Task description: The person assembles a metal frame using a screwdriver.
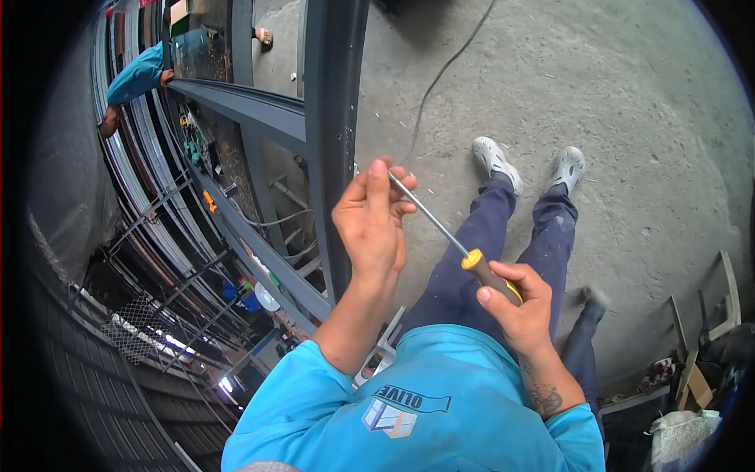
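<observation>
My right hand (519,303) is wrapped round the yellow and dark handle of a screwdriver (429,215). The metal shaft slants up and left to my left hand (371,216). There the thumb and fingers are pinched together at the screwdriver's tip; whatever small thing they may hold is hidden. Just left of that hand runs a dark grey metal frame (334,94), with small holes or screws along its edge. Both hands are in front of my body, above my legs.
At upper left, another person's blue sleeve (140,75) reaches to a grey crossbar (236,106). Long profiles (149,149) are stacked behind. A cable (444,67) lies on the concrete floor (629,94). Another leg (586,322) shows at right, near scrap pieces (696,385).
</observation>
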Tool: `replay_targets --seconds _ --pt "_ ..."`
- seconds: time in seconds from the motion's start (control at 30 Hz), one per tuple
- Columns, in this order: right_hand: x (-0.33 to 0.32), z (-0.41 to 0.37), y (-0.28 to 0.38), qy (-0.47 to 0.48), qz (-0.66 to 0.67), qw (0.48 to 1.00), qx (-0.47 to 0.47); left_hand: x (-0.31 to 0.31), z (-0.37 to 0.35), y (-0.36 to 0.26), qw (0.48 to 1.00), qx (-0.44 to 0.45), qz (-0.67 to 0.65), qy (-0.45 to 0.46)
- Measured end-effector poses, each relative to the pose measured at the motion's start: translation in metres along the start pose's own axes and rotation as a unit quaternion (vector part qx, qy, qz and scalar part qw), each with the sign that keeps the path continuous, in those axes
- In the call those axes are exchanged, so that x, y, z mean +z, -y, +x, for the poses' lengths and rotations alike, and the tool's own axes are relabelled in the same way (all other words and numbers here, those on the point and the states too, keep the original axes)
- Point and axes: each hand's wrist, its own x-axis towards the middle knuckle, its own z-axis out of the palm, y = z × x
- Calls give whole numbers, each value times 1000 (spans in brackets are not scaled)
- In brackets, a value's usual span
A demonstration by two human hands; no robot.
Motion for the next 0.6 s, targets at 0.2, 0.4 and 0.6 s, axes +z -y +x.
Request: replay_targets --seconds 0.2,0.4,0.6 --pt "13 17 19 -3 -100 987 -127 5 9 1 996 68 25 -43" --pt "22 24 24 -6 -164 959 -231 8 11 1 976 142 123 -109" --pt "27 31 34 -9 -189 947 -260 5 10 10 936 254 233 -65"
